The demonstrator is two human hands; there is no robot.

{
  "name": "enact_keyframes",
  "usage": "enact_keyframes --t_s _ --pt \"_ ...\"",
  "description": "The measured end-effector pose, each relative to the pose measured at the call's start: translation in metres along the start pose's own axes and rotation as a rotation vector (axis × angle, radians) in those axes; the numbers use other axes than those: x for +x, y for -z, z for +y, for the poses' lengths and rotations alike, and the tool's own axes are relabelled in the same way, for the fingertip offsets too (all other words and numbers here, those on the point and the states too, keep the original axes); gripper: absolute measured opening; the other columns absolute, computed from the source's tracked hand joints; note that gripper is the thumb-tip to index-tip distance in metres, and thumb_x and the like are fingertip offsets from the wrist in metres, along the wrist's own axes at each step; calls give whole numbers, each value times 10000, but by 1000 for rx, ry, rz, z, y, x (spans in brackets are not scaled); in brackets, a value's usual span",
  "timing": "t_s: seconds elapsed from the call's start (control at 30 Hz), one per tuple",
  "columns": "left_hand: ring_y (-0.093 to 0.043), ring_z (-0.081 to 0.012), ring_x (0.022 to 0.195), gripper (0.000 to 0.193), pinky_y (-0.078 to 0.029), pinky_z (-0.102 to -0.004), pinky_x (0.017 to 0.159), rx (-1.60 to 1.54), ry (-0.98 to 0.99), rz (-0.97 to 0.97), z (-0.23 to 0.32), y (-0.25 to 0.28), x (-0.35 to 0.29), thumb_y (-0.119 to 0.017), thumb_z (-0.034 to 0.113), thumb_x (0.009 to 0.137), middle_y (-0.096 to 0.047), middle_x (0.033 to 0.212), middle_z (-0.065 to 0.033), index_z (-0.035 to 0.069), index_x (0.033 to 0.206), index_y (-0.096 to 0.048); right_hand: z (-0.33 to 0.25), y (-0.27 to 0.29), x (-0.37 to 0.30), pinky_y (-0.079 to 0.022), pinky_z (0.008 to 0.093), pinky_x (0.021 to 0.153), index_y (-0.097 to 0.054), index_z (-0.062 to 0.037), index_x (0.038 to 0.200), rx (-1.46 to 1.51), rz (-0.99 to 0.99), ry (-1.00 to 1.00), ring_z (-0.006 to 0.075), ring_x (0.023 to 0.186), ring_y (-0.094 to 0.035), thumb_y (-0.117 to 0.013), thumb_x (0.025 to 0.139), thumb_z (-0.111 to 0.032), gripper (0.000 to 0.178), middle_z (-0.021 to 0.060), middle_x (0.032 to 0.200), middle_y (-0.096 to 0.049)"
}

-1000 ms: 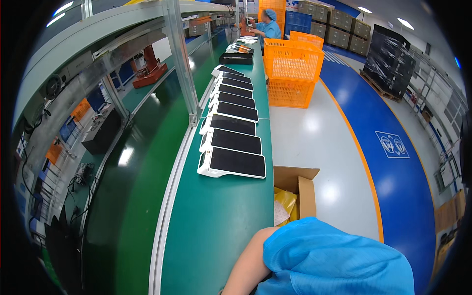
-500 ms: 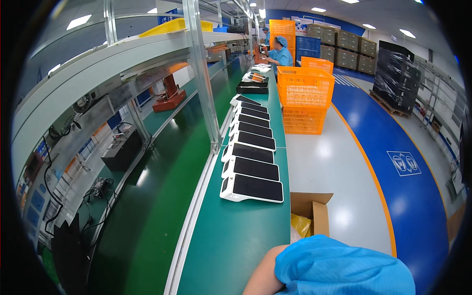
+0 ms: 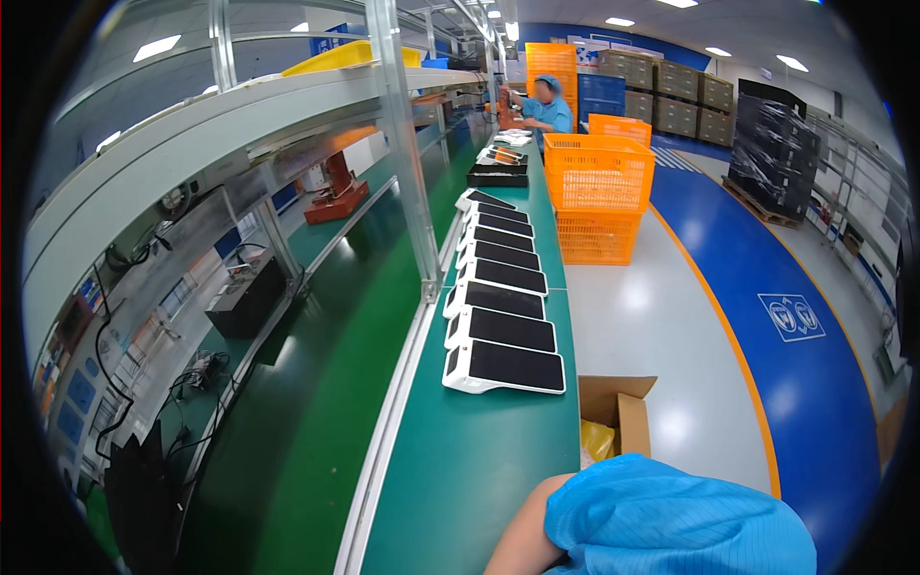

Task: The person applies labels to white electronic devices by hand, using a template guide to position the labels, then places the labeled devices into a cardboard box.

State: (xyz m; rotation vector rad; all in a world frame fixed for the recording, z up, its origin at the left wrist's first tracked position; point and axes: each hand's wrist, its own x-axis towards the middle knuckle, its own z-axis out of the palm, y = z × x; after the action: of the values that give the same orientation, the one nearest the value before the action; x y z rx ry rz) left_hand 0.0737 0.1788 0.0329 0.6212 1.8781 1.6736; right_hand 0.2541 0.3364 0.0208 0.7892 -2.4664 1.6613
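Neither of my hands is in the picture. One of my arms, in a short blue sleeve [image 3: 680, 517], comes in at the lower edge, and its bare forearm [image 3: 525, 532] reaches down over the bench edge and out of view. Beyond it, several white wedge-shaped devices with black screens [image 3: 516, 366] stand in a row along the green bench top [image 3: 479, 460]. They sit close together, screens tilted up. What my hands hold or touch is hidden.
An opened cardboard box [image 3: 632, 422] with yellow plastic inside stands right of the bench. Stacked orange crates [image 3: 599, 182] are farther along. A black tray [image 3: 496, 175] lies past the devices. A metal post [image 3: 407, 144] rises at left. A co-worker [image 3: 548, 110] sits far off.
The view has shifted slightly, so the bench and devices appear a little farther right. The co-worker's upper body and arm have moved a little. The row of devices looks the same.
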Motion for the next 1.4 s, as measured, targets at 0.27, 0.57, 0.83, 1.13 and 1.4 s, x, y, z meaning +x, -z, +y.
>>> enact_keyframes --t_s 0.27,0.57,0.83,1.13,1.4 --pt "-614 -188 1057 302 -481 -342 935 126 20 -118 44 5 1 -596 130 933 -659 1150 -105 -13 1198 -584 -10 27 8 -384 338 523 -431 -28 666 320 -56 -156 184 531 -409 -558 952 -154 336 85 574 -394" --pt "-610 -191 1013 334 -481 -341 895 0 -220 -198 35 12 -12 -583 200 946 -658 1078 -135 -36 1182 -559 -50 66 13 -257 317 516 -314 -71 632 329 -200 -400 145 560 -284 -597 863 -31 368 45 606 -294" --pt "-505 -168 1161 428 -411 -338 1008 -552 -98 -108 18 6 -1 -536 204 965 -543 1255 -88 0 1330 -446 1 54 2 -272 329 492 -299 -81 592 188 -297 -220 129 504 -326 -669 834 -63 442 41 555 -313" --pt "-450 -298 1270 636 -424 -463 1004 -1039 -29 -177 -28 -7 55 -572 95 842 -416 1392 -151 64 1405 -277 37 -5 65 -280 329 495 -311 -80 599 379 -656 20 131 510 -339 -674 832 -72 431 42 561 -327" --pt "-450 -273 1278 632 -407 -428 1027 -1105 -104 -265 -23 6 46 -541 21 822 -448 1380 -129 81 1410 -316 27 5 68 -287 328 499 -322 -80 604 351 -745 56 133 515 -350 -679 830 -79 423 43 566 -339"
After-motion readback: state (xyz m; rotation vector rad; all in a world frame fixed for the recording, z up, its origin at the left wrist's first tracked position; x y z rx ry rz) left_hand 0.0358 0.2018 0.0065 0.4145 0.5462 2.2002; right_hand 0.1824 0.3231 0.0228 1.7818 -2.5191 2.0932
